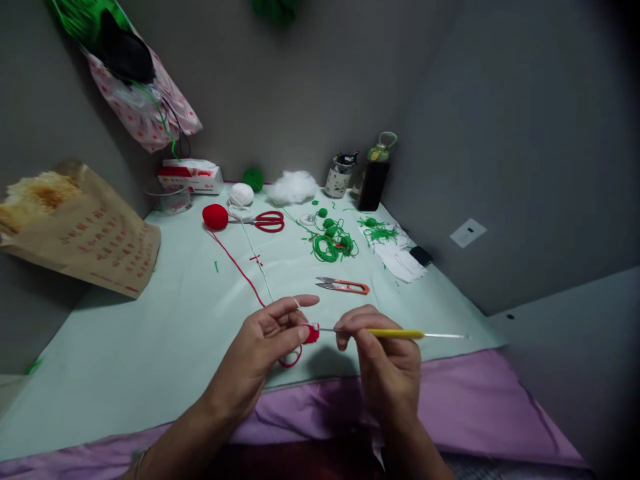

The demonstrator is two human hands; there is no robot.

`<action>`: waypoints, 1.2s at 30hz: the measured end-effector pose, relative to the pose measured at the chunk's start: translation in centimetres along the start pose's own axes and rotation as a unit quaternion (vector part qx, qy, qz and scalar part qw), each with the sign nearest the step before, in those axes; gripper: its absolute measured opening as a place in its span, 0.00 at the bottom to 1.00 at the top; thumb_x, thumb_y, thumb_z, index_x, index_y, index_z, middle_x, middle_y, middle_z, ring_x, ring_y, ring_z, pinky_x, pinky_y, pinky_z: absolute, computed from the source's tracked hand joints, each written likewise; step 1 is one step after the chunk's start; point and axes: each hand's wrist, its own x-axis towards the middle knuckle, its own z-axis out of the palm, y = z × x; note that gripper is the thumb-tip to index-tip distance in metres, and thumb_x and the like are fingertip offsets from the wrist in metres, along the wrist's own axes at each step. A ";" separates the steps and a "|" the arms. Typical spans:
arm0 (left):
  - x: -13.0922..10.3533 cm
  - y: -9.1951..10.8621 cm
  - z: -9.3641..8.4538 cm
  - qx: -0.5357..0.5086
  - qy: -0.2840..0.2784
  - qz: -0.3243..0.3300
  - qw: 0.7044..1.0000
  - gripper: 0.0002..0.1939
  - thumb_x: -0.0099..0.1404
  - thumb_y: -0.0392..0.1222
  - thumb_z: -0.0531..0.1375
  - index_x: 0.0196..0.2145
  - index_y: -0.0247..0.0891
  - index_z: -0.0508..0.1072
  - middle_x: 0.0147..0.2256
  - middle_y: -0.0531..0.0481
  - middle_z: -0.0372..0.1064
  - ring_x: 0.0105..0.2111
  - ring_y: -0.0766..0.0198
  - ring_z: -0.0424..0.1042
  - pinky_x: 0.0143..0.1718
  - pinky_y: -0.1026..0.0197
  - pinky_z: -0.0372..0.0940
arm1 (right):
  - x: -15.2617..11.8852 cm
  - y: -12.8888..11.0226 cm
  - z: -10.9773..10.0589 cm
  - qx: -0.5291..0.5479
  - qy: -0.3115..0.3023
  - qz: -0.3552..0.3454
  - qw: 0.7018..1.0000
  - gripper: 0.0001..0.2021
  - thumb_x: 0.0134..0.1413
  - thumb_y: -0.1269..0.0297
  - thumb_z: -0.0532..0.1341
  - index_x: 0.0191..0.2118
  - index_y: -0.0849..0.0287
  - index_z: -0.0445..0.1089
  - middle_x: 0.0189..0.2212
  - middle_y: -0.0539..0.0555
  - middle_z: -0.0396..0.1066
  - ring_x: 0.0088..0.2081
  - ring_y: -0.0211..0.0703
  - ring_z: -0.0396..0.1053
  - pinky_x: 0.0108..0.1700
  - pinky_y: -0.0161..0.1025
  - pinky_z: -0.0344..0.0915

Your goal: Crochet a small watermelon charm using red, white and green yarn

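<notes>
My left hand pinches a small red crochet piece between thumb and fingers, over the near edge of the pale green table. Red yarn and white yarn run from this hand back to a red yarn ball and a white yarn ball. In my right hand is a crochet hook with a yellow handle, held level, its tip in the red piece.
Orange thread snips lie just beyond my hands. Red scissors, green yarn bits, white stuffing, a jar and a dark bottle sit farther back. A brown paper bag lies left. Purple cloth covers the front.
</notes>
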 end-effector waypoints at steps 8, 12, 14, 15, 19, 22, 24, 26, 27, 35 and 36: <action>-0.1 -0.5 1.1 0.063 -0.001 0.062 0.996 0.17 0.63 0.37 0.71 0.50 0.48 0.83 0.33 0.55 0.73 0.32 0.68 0.70 0.42 0.63 0.67 | -0.1 0.2 1.1 -0.075 -0.012 -0.021 0.997 0.11 0.68 0.73 0.61 0.44 0.51 0.80 0.37 0.53 0.78 0.41 0.44 0.76 0.42 0.40 0.75; 0.1 -1.1 1.5 -0.022 0.033 0.048 0.998 0.21 0.60 0.41 0.75 0.52 0.48 0.83 0.32 0.55 0.74 0.33 0.69 0.71 0.41 0.66 0.66 | -1.1 0.8 1.3 -0.217 -0.022 -0.129 0.967 0.17 0.65 0.77 0.63 0.53 0.50 0.79 0.41 0.55 0.77 0.41 0.44 0.77 0.41 0.40 0.76; 0.1 -1.2 1.5 -0.075 0.027 0.003 0.997 0.24 0.57 0.43 0.76 0.52 0.46 0.83 0.33 0.54 0.74 0.35 0.68 0.71 0.42 0.66 0.65 | -1.4 1.0 1.2 -0.260 -0.034 -0.174 0.949 0.20 0.64 0.76 0.64 0.57 0.48 0.77 0.43 0.56 0.77 0.42 0.47 0.77 0.41 0.42 0.77; 0.2 -1.2 1.5 -0.095 0.017 -0.027 0.995 0.25 0.56 0.44 0.76 0.52 0.44 0.83 0.33 0.53 0.74 0.35 0.67 0.71 0.42 0.66 0.65 | -1.4 1.0 1.1 -0.255 -0.036 -0.165 0.952 0.20 0.64 0.76 0.63 0.56 0.48 0.78 0.43 0.56 0.77 0.42 0.47 0.77 0.41 0.42 0.76; 0.3 -0.5 0.9 -0.114 0.012 -0.079 0.990 0.21 0.56 0.41 0.76 0.48 0.39 0.85 0.32 0.50 0.74 0.33 0.68 0.69 0.38 0.68 0.63 | -0.7 0.5 0.8 -0.093 0.029 -0.034 0.995 0.13 0.68 0.74 0.61 0.45 0.51 0.80 0.34 0.52 0.75 0.35 0.42 0.74 0.37 0.39 0.72; 0.2 -0.4 0.8 -0.076 0.016 -0.050 0.996 0.19 0.58 0.40 0.75 0.48 0.42 0.85 0.31 0.53 0.71 0.30 0.72 0.66 0.32 0.69 0.60 | -0.1 0.3 0.7 0.039 0.034 0.034 0.998 0.09 0.68 0.69 0.62 0.41 0.52 0.81 0.32 0.51 0.74 0.29 0.38 0.70 0.32 0.36 0.69; 0.2 -0.5 0.9 -0.050 -0.002 -0.028 0.998 0.21 0.59 0.40 0.75 0.50 0.46 0.84 0.31 0.55 0.71 0.29 0.72 0.65 0.32 0.69 0.60 | 0.1 0.3 0.8 0.053 0.002 0.052 0.997 0.07 0.67 0.67 0.64 0.40 0.52 0.81 0.34 0.52 0.76 0.33 0.39 0.73 0.35 0.37 0.71; 0.2 -0.8 1.0 -0.032 -0.017 -0.014 0.999 0.22 0.59 0.39 0.75 0.51 0.48 0.84 0.32 0.54 0.73 0.30 0.72 0.66 0.34 0.68 0.61 | 0.1 0.5 0.9 0.032 -0.017 0.055 0.998 0.07 0.66 0.67 0.65 0.40 0.52 0.82 0.35 0.53 0.78 0.39 0.43 0.76 0.41 0.38 0.73; 0.2 -0.9 0.9 -0.027 -0.020 -0.011 0.999 0.22 0.59 0.39 0.75 0.51 0.48 0.83 0.33 0.54 0.74 0.30 0.71 0.67 0.35 0.67 0.61 | 0.1 0.6 0.9 0.025 -0.019 0.060 0.998 0.07 0.66 0.66 0.65 0.40 0.52 0.82 0.36 0.54 0.79 0.41 0.44 0.76 0.43 0.39 0.73; -0.1 -0.8 0.3 -0.002 -0.014 -0.015 1.000 0.22 0.60 0.41 0.74 0.52 0.48 0.83 0.35 0.52 0.73 0.33 0.68 0.69 0.36 0.64 0.61 | 0.1 0.8 0.7 0.159 0.024 0.139 0.977 0.06 0.68 0.63 0.65 0.40 0.53 0.81 0.35 0.51 0.79 0.31 0.36 0.74 0.35 0.33 0.72; -0.1 -0.7 0.3 0.002 -0.014 -0.013 1.000 0.21 0.60 0.42 0.74 0.52 0.48 0.83 0.34 0.53 0.72 0.31 0.69 0.67 0.35 0.65 0.61 | 0.2 0.6 0.8 0.169 0.024 0.141 0.975 0.06 0.68 0.63 0.65 0.40 0.53 0.80 0.35 0.51 0.79 0.31 0.36 0.75 0.35 0.33 0.72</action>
